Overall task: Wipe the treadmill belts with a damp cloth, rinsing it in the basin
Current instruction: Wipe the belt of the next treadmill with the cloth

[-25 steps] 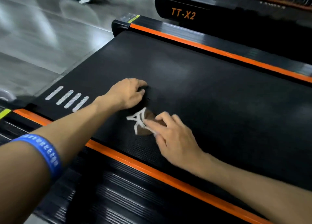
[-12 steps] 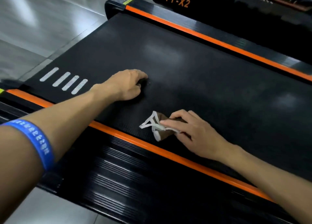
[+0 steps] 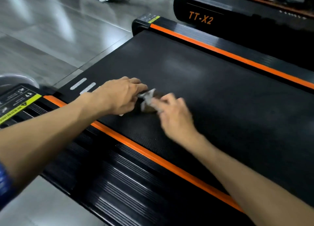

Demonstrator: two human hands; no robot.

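Two hands on belt (image 3: 212, 93) near its orange left edge | right hand (image 3: 171, 114) pinches cloth (image 3: 147, 100), blurred; left hand (image 3: 122, 96) curled beside it, grip unclear | step: wiping | next: sweep toward untouched belt.

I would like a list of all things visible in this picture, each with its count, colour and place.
treadmill belt: one, black, centre, under both hands
orange side stripes: two, along both belt edges
cloth: one, brown with white edging, on the belt between the hands
white belt marks: a few, left end of belt, partly hidden
warning label: one, yellow-green and black, far left
second treadmill: one, black, orange TT-X2 lettering, top right
basin: one, grey, only its rim shows, left edge
floor: grey, glossy
wristband: one, blue, left forearm
left hand: on the cloth's left
right hand: blurred, on the cloth
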